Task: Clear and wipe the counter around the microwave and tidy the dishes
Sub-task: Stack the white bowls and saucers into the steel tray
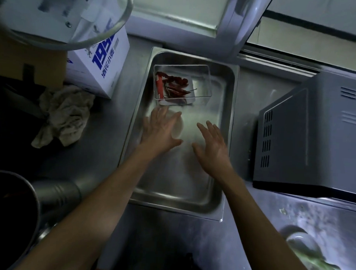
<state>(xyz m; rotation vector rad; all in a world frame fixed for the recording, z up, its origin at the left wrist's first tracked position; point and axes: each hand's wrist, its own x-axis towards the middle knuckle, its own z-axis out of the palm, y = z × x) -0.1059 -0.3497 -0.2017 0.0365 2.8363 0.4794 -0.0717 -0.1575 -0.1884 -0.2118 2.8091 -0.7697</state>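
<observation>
Steel tray [222, 120] sits on the counter [116, 153] between a white printed box [98, 67] on its left and the microwave [310, 131] on its right. Tray rim lies just beside the microwave's vented side wall, with only a narrow strip of counter between them. A wider strip of counter separates the tray's left rim from a crumpled rag [62, 116], which lies against the box's near corner.

Inside the tray, at the far end, stands a clear rectangular container [203, 83] holding dried red chillies [173, 84]. A blurred pale round item [178, 126] lies just near of it, partly under the left hand. The tray's near half shows bare metal.

Left hand [161, 128] reaches over the tray floor, palm down, fingers straight and slightly spread, fingertips close to the container's near wall. Right hand [213, 146] is beside it, palm down, fingers straight and loosely spread, thumb angled toward the left hand. Neither hand grips anything; contact with the tray floor cannot be determined.

A dark pot [13, 210] stands at the near left; a glass bowl rim [108, 31] overhangs the box.
</observation>
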